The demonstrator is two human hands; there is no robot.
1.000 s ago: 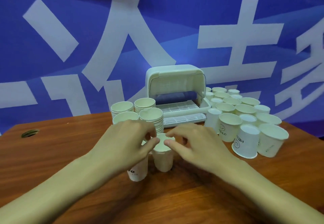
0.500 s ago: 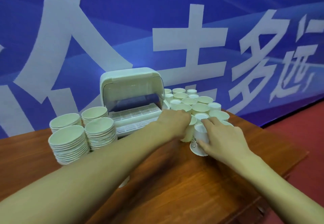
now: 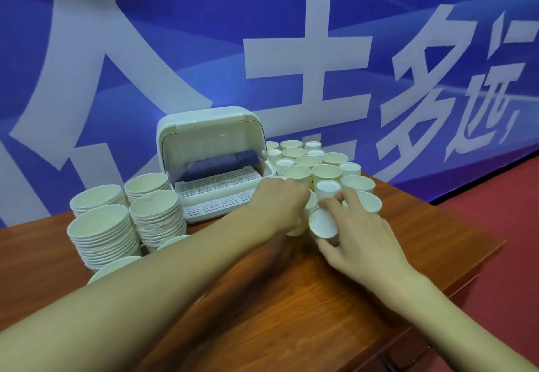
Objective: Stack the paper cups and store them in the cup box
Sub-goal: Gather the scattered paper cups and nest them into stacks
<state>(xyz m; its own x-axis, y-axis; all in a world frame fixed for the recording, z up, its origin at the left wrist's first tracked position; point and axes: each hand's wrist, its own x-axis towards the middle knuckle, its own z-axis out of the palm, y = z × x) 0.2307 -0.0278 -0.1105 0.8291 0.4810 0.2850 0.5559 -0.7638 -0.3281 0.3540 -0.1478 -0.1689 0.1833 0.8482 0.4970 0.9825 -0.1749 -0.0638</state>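
Along the left edge of the brown wooden worktop [image 3: 262, 298] we see nested stacks of white paper cups [image 3: 102, 234], pressed close together. Just right of them, at the far edge, stands the pale plastic cup box [image 3: 210, 126], its domed lid swung up and its slatted tray showing. Our left hand [image 3: 280, 205] reaches across in front of the box, fingers curled round an upright white paper cup [image 3: 299, 227] that it mostly hides. Just beside it, our right hand [image 3: 361, 234] pinches a tilted white paper cup [image 3: 322, 223] between thumb and fingers, base turned toward us. Behind both hands, toward the far right corner, sits a cluster of loose white paper cups [image 3: 323, 170], some upright, some upside down. A blue banner with white characters [image 3: 291, 51] hangs behind; red floor [image 3: 510, 196] lies right.
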